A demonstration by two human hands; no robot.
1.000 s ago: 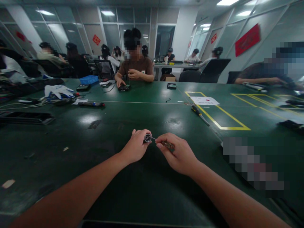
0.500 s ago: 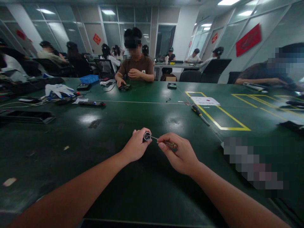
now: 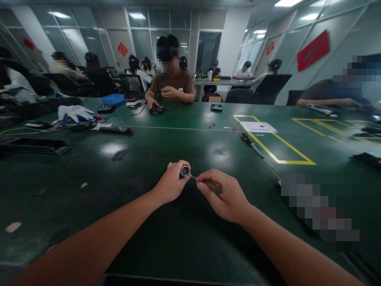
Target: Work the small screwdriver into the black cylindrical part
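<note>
1. Locate the workpiece: a small cylindrical part [image 3: 185, 171] with a metallic ring-shaped end, just left of the centre of the frame and below mid-height. Its open end faces the camera; dark details show inside.

2. Left hand [image 3: 172, 183]: fingers and thumb are closed around the cylindrical part, leaving its end exposed at the fingertips. The hand is raised over the green table [image 3: 149, 242].

3. Right hand [image 3: 224, 195], right of centre: thumb and forefinger are clamped on the translucent handle of a slim tool [image 3: 212, 185], apparently a small screwdriver. The remaining fingers appear curled; their exact position cannot be told.

4. Tool alignment: the thin shaft points toward the upper left and ends near the lower right of the ring. Contact between tip and part cannot be confirmed at this size.

5. Step in hand (judgement): fine work with the tool at the open end of the part, one hand serving as holder, the other guiding.

6. Requirement for the next move (judgement): keep the part firmly gripped, bring the tip into line with the opening, and apply light, controlled pressure. A slip could carry the tip into the left fingertips.

7. Surroundings: a black-and-yellow screwdriver [image 3: 247, 138] lies right of centre, beside a white sheet [image 3: 259, 126].
</note>
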